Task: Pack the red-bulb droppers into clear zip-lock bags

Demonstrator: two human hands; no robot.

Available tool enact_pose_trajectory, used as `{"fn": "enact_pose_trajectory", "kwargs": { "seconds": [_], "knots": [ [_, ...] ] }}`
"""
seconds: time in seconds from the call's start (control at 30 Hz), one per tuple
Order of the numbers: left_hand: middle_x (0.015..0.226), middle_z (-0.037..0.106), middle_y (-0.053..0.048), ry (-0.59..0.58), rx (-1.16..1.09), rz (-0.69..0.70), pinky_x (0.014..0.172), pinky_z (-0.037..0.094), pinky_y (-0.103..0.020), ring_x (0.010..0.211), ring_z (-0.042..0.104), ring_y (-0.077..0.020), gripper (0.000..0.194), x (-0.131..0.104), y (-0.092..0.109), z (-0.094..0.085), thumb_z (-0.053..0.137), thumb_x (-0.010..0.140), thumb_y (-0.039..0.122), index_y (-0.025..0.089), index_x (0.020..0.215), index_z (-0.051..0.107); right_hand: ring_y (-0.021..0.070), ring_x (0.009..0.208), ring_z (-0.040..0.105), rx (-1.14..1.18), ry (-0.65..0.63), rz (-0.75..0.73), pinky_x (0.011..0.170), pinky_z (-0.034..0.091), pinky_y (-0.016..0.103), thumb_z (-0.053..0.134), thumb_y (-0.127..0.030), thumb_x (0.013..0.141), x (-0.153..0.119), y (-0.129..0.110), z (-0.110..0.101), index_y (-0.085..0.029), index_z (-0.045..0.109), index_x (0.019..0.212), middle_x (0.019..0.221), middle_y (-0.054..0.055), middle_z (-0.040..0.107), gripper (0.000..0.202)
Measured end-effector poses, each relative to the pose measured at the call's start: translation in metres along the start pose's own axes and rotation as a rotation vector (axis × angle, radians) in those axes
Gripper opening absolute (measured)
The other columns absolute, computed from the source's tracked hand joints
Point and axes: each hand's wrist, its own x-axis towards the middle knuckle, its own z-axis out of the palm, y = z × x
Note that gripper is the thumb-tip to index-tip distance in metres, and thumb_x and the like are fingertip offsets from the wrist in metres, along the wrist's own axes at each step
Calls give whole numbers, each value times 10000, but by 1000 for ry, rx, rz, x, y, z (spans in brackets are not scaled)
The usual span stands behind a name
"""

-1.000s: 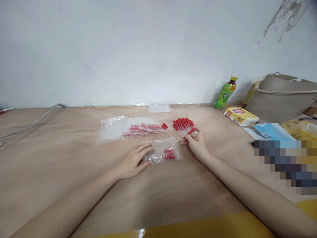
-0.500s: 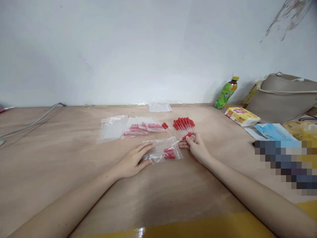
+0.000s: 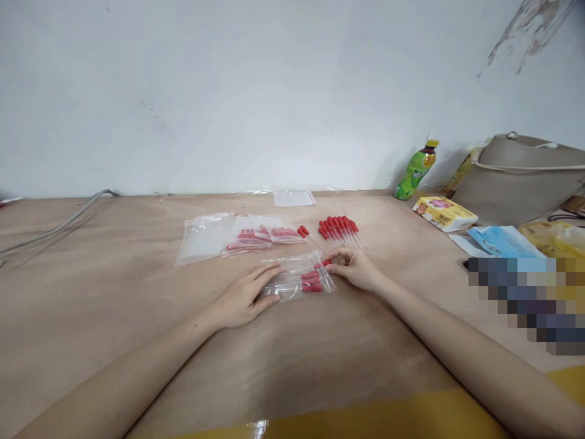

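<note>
My left hand [image 3: 247, 294] lies with its fingers apart on the left end of a clear zip-lock bag [image 3: 286, 281]. Several droppers with red rubber bulbs [image 3: 312, 282] lie inside this bag, near its right end. At the bag's right opening, my right hand [image 3: 354, 268] pinches the red bulb of another dropper [image 3: 326, 263], whose stem reaches into the bag. Just behind that hand is a fan of loose red-bulbed droppers [image 3: 339, 227]. A small pair of droppers [image 3: 303, 231] rests to the left of the fan.
Filled zip bags [image 3: 249, 235] and a flat clear bag [image 3: 205, 238] lie behind my left hand. A white packet [image 3: 294, 198] is by the wall. On the right stand a green bottle [image 3: 415, 171], tissue pack [image 3: 444, 213], blue mask package [image 3: 505, 242] and grey bag [image 3: 525, 180]. A cable [image 3: 68, 222] runs left.
My right hand has moved left and slightly down, sliding the dropper deeper into the bag, so its bulb now sits at the opening. My left hand stays in place.
</note>
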Motion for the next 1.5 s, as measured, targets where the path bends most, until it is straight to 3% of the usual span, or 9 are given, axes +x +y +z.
{"fn": "enact_pose_trajectory", "kwargs": {
  "seconds": [0.3, 0.5, 0.63, 0.73, 0.87, 0.93, 1.1, 1.3, 1.5],
  "knots": [
    [1406, 332, -65, -1, -7, 17, 1025, 329, -409, 1267, 337, -239, 494, 0, -1, 0, 437, 902, 341, 253, 1365, 288, 124, 569, 536, 120, -59, -18, 512, 409, 230, 601, -381, 698, 4, -10, 20, -154, 687, 735, 671, 18, 640, 246],
    [1396, 349, -68, 5, -3, 31, 1029, 325, -413, 1265, 343, -236, 474, 1, 1, 0, 435, 902, 345, 237, 1350, 320, 107, 488, 489, 60, 120, 95, 450, 353, 210, 655, -383, 631, 3, -10, 26, -137, 631, 614, 560, 5, 594, 247],
    [1392, 355, -70, 10, 2, 34, 1028, 326, -415, 1264, 345, -235, 469, 0, 1, 0, 433, 904, 352, 242, 1346, 322, 104, 491, 490, 150, -53, 44, 457, 352, 209, 585, -429, 685, 1, -15, 24, -150, 629, 646, 572, -6, 588, 285],
    [1397, 347, -66, 2, 4, 32, 1028, 324, -415, 1268, 339, -233, 468, 0, 1, 0, 433, 905, 342, 253, 1349, 316, 83, 439, 456, 287, -168, 114, 426, 340, 193, 543, -469, 716, -1, -22, 17, -162, 582, 644, 507, -29, 540, 318],
    [1402, 339, -59, 3, 4, 33, 1026, 322, -419, 1269, 335, -237, 465, 0, 0, 1, 439, 903, 338, 264, 1347, 320, 71, 336, 379, 339, -80, 269, 323, 227, 173, 507, -504, 744, -3, -26, 15, -190, 507, 755, 439, -68, 457, 314],
    [1403, 337, -60, 6, 5, 36, 1025, 323, -416, 1269, 337, -237, 468, 0, -1, 1, 441, 903, 344, 263, 1348, 319, 83, 363, 417, 286, -5, 264, 334, 264, 181, 537, -486, 730, -3, -24, 17, -195, 495, 830, 491, -59, 496, 310],
    [1421, 313, -57, -6, 22, 34, 1031, 315, -416, 1276, 330, -234, 455, -1, -2, 3, 439, 905, 348, 260, 1340, 342, 143, 596, 552, -117, 194, -21, 573, 434, 270, 536, -330, 737, 8, -20, 9, -182, 584, 749, 679, 24, 612, 156],
    [1416, 325, -52, 0, 10, 21, 1027, 321, -423, 1274, 335, -237, 422, -1, -2, 2, 453, 900, 347, 264, 1309, 391, 194, 842, 598, -554, 82, -42, 770, 428, 293, 546, -172, 741, 53, -29, 6, -154, 618, 870, 901, 90, 660, 148],
    [1420, 316, -57, -16, 7, 9, 1031, 320, -420, 1278, 330, -238, 416, -2, 1, 1, 451, 899, 359, 256, 1300, 400, 263, 878, 602, -668, 18, 95, 717, 440, 314, 555, -233, 762, 84, -37, 29, -122, 572, 979, 919, 174, 639, 244]
  ]
}}
